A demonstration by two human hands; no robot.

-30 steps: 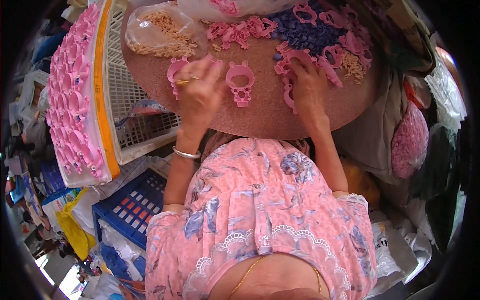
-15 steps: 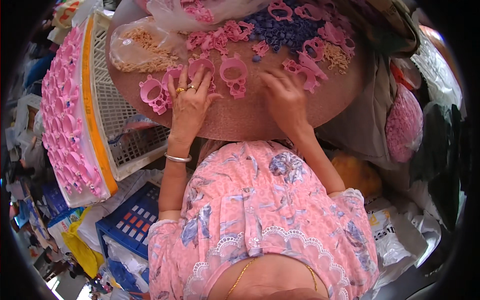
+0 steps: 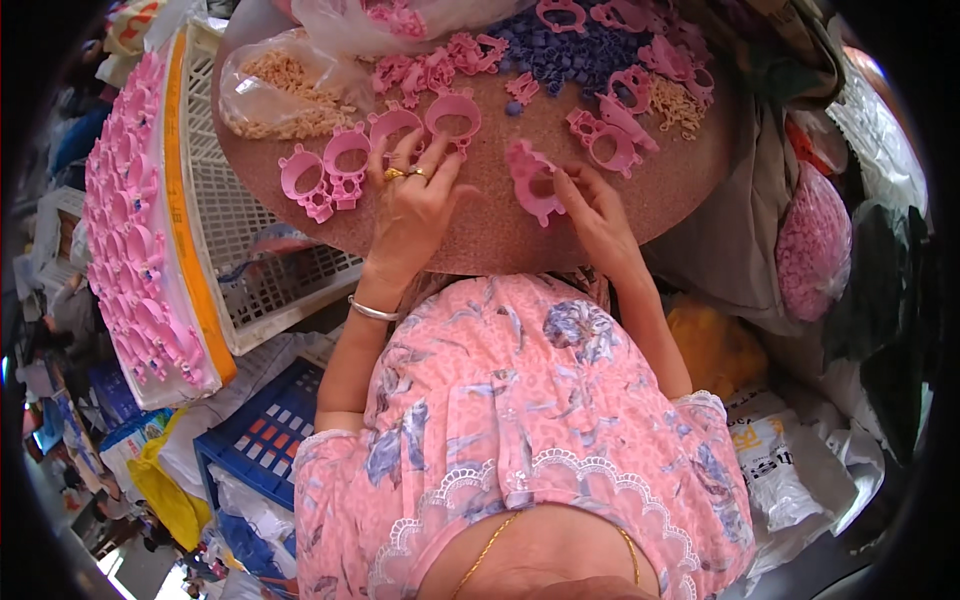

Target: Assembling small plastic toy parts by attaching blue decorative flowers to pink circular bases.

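Crowding the round brown tabletop point(image 3: 480, 235) are pink plastic ring pieces, a heap of small blue-violet bits point(image 3: 575, 55) and a clear bag of tan pieces point(image 3: 275, 100), with a white slatted crate point(image 3: 235, 230) and a tray of finished pink pieces point(image 3: 135, 230) standing off beyond the left hand. The left hand point(image 3: 420, 205) is lying spread and flat, its fingertips pressing on a row of pink rings point(image 3: 395, 135) just ahead of it, gripping nothing. The right hand point(image 3: 595, 215) is closing its grip lightly around a pink ring piece point(image 3: 532, 185), thumb and fingers pinching its near edge while the piece is resting on the tabletop just to the inner side of the hand. From here the likeliest slip, in my judgement, is the pinched piece skidding out of so shallow a grip and knocking into the loose rings beyond the fingertips point(image 3: 605, 140). The left fingers are also sitting close to the row's outer pair point(image 3: 325, 180), which is lying near the tabletop's rim, so a sideways nudge could be sending those over the edge toward the crate. The bag's open mouth, just past the left hand's reach, is looking ready to spill if brushed.
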